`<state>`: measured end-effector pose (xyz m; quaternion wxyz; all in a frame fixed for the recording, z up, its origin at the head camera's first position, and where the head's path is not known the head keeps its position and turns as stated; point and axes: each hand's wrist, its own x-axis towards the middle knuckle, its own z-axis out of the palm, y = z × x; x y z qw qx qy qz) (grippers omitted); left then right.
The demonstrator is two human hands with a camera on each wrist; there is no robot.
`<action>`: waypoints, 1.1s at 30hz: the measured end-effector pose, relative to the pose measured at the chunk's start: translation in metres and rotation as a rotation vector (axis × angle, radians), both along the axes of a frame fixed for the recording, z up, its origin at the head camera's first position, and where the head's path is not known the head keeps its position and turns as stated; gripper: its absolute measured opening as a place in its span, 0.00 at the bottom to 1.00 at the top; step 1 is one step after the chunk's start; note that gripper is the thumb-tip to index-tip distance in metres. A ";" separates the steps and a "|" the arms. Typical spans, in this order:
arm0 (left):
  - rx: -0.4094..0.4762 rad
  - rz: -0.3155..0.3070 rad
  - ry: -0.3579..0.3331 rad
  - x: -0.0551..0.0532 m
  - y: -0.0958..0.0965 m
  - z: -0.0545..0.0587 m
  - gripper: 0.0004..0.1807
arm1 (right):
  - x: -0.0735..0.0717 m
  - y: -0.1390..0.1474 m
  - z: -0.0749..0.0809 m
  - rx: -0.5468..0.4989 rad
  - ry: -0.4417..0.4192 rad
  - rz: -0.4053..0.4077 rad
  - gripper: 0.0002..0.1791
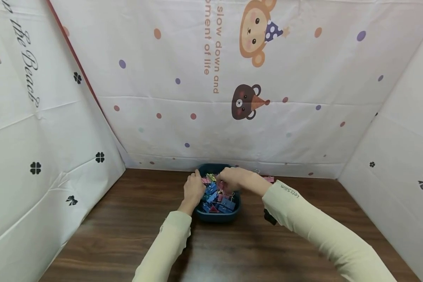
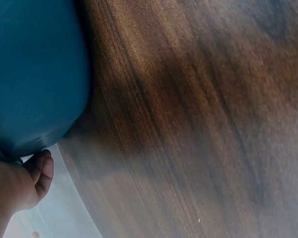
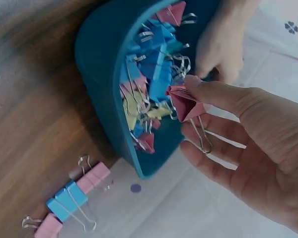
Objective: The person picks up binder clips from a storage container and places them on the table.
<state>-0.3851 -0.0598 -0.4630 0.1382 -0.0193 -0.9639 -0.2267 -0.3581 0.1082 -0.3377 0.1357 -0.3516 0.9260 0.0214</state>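
Note:
A dark teal plastic bin (image 1: 216,217) stands on the table, partly filled with blue, pink, red and yellow binder clips (image 3: 159,64). My left hand (image 1: 194,190) grips the bin's rim at the left side, and its curled fingers show below the bin wall (image 2: 39,69) in the left wrist view. Over the bin's opening, my right hand (image 3: 258,129) pinches a red-pink binder clip (image 3: 186,105) between thumb and fingers. One wire handle of that clip hangs down past the fingers.
A pink clip (image 3: 93,177), a blue clip (image 3: 67,201) and another pink clip (image 3: 48,227) lie in a row on the wooden table (image 1: 144,203), right of the bin. Behind the bin rises a white printed cloth (image 1: 155,137); similar cloths flank both sides.

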 end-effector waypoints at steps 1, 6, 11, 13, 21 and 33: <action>0.003 -0.002 -0.002 0.000 0.000 0.000 0.35 | -0.001 0.002 0.002 -0.002 0.014 0.002 0.12; 0.015 -0.007 -0.021 0.003 0.001 0.000 0.36 | -0.009 0.022 0.010 -0.060 0.113 0.013 0.08; 0.019 -0.006 -0.030 0.002 0.000 0.002 0.36 | -0.018 0.048 0.014 -0.182 0.202 -0.009 0.06; 0.021 -0.004 -0.025 0.001 0.000 0.002 0.36 | -0.022 0.059 0.014 -0.214 0.210 -0.052 0.08; 0.017 -0.005 -0.028 -0.001 -0.001 0.002 0.36 | -0.038 0.114 0.008 -0.352 0.123 -0.295 0.11; 0.020 0.006 -0.017 0.000 0.000 0.000 0.35 | -0.036 0.194 -0.029 -0.501 0.196 -0.620 0.12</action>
